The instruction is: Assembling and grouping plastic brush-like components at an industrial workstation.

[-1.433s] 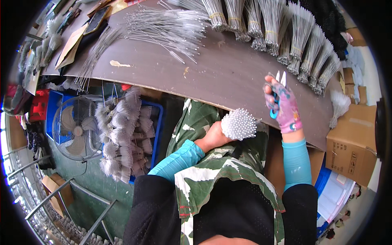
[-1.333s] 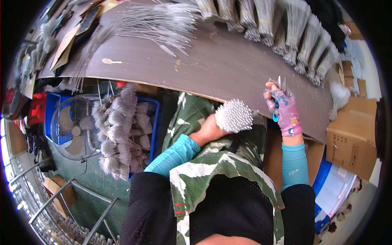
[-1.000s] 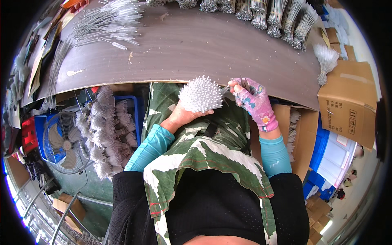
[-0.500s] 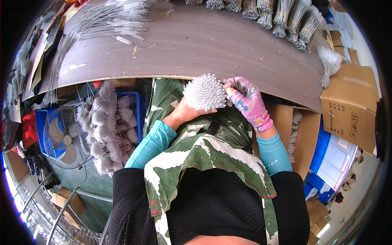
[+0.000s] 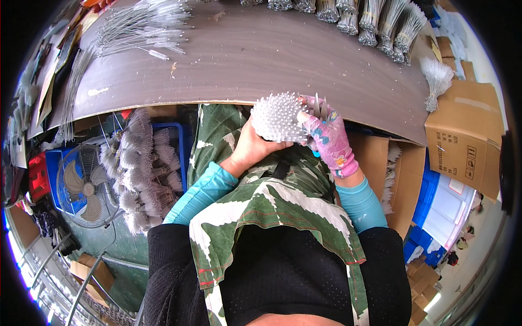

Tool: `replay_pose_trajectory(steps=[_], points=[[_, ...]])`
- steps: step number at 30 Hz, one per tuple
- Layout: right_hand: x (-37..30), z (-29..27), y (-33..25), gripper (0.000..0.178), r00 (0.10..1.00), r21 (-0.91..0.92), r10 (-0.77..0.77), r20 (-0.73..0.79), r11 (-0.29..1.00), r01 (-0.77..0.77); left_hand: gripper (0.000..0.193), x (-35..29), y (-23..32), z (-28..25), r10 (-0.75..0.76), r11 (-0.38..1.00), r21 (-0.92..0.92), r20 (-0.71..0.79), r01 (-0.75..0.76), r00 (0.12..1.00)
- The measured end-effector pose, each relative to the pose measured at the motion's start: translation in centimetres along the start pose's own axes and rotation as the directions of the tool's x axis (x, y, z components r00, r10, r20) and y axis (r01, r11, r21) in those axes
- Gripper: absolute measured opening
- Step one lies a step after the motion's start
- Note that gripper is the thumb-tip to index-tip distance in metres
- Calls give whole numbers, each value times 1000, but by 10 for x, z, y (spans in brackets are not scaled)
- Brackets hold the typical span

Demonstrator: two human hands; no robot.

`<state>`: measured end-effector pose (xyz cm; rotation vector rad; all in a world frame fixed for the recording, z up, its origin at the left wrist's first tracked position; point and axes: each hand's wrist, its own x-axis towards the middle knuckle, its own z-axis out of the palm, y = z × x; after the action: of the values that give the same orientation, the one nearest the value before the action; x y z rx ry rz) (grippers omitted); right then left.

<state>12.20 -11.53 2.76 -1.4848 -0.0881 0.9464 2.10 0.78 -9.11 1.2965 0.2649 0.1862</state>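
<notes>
A thick bundle of thin white-bristled brushes (image 5: pixel 278 117) stands over my lap, its many pale tips facing up. My left hand (image 5: pixel 254 146), bare, is wrapped round the near left side of it. My right hand (image 5: pixel 328 138), in a pink patterned fingerless glove, is closed round a pair of scissors (image 5: pixel 323 107). Two metal blades stick up from the fist, slightly apart; the handles are mostly hidden by the hand. My right fingertips touch the right side of the bundle.
Ahead is a brown table (image 5: pixel 228 70) with loose wire brushes (image 5: pixel 144 27) on the left and tied bundles (image 5: pixel 370 24) at the back right. One white bundle (image 5: pixel 436 79) lies by a cardboard box (image 5: pixel 462 136). A fan (image 5: pixel 87 185) and hanging brush bundles (image 5: pixel 136 168) are at left.
The bundle has shifted slightly right and tilted. My right hand has come against its side, and the scissor blades now point up and show more clearly.
</notes>
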Motion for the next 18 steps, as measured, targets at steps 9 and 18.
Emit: replay_pose_trajectory(steps=[9,18], points=[[-2,16,24,27,987,2,-152,-43,988,152,45,10,-6,0,354,661,660,143,-356,924],[1,4,18,26,997,63,-65,35,996,63,51,3,-24,-13,297,683,654,157,-325,942]])
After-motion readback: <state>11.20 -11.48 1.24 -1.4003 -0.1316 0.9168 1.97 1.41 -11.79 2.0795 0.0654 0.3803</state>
